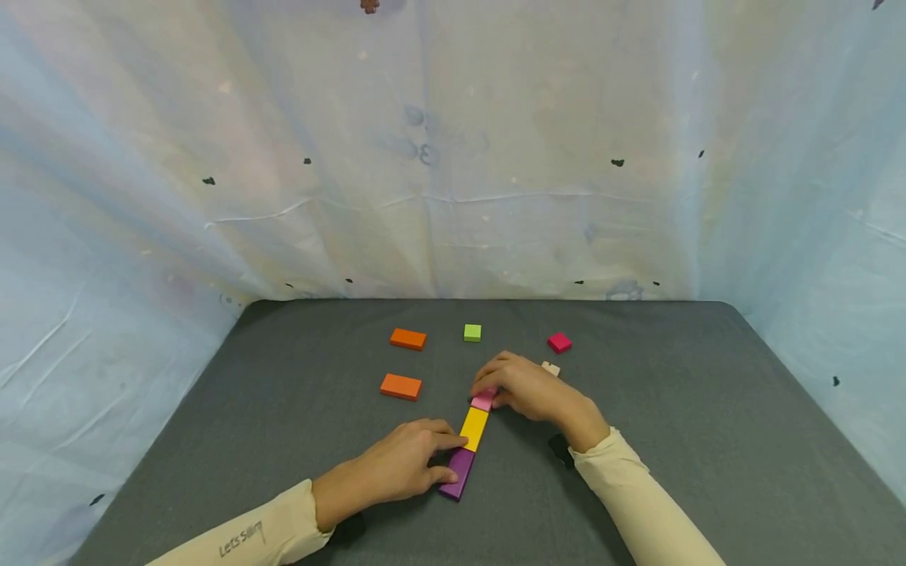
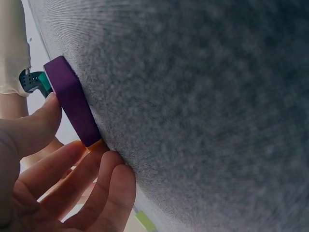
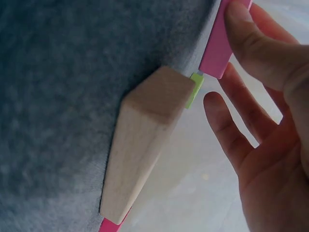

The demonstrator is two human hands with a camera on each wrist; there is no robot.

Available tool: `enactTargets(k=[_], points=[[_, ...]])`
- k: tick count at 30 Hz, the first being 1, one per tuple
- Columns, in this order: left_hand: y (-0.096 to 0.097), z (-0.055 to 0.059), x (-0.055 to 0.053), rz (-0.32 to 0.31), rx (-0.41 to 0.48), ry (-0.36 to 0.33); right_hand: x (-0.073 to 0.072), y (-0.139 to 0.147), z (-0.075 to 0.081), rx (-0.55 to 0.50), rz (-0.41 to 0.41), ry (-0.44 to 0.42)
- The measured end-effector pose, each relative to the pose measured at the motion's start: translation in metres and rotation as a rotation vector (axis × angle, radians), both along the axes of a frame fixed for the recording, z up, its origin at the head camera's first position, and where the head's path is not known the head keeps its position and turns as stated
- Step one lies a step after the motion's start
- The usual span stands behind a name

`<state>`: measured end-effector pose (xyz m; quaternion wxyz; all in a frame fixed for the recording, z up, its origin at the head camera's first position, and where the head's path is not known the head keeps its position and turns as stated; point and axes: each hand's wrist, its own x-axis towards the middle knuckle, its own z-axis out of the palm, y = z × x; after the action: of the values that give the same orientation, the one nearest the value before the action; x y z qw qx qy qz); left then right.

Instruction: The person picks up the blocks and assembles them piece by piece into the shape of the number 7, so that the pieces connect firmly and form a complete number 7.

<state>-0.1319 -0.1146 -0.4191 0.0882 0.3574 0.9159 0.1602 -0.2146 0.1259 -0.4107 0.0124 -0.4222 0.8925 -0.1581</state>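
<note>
On the dark grey tabletop a purple block (image 1: 460, 469), a yellow block (image 1: 474, 426) and a pink block (image 1: 482, 402) lie end to end in a slanting row. My left hand (image 1: 399, 461) touches the near part of the row. Its index finger rests where yellow meets purple, and its thumb touches the purple block (image 2: 75, 104). At the far end my right hand (image 1: 529, 389) pinches the pink block (image 3: 216, 53) between thumb and fingers. Just beyond that hand lies a bare wooden block (image 1: 551, 368), partly hidden by it in the head view.
Two orange blocks (image 1: 401, 387) lie left of the row, one behind the other. A lime green block (image 1: 472, 333) sits farther back, and a red block (image 1: 559, 343) lies at the back right. A pale curtain (image 1: 453, 236) hangs behind the table.
</note>
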Motion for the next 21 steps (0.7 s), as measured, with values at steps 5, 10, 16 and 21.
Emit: enactTargets(k=[5, 10, 16, 21], points=[[0.0003, 0.0005, -0.0003, -0.003, -0.004, 0.002, -0.0013, -0.0002, -0.0022, 0.012, 0.002, -0.012], [0.0003, 0.0003, 0.0000, -0.002, 0.003, 0.006, -0.0009, -0.0001, -0.0025, 0.014, 0.010, -0.007], [0.0004, 0.0013, -0.0003, -0.002, 0.017, 0.005, -0.0010, 0.0005, -0.0015, 0.008, 0.019, -0.025], [0.0000, 0.0014, -0.0010, -0.001, 0.021, -0.005, -0.0044, 0.0011, -0.0012, 0.008, 0.031, -0.060]])
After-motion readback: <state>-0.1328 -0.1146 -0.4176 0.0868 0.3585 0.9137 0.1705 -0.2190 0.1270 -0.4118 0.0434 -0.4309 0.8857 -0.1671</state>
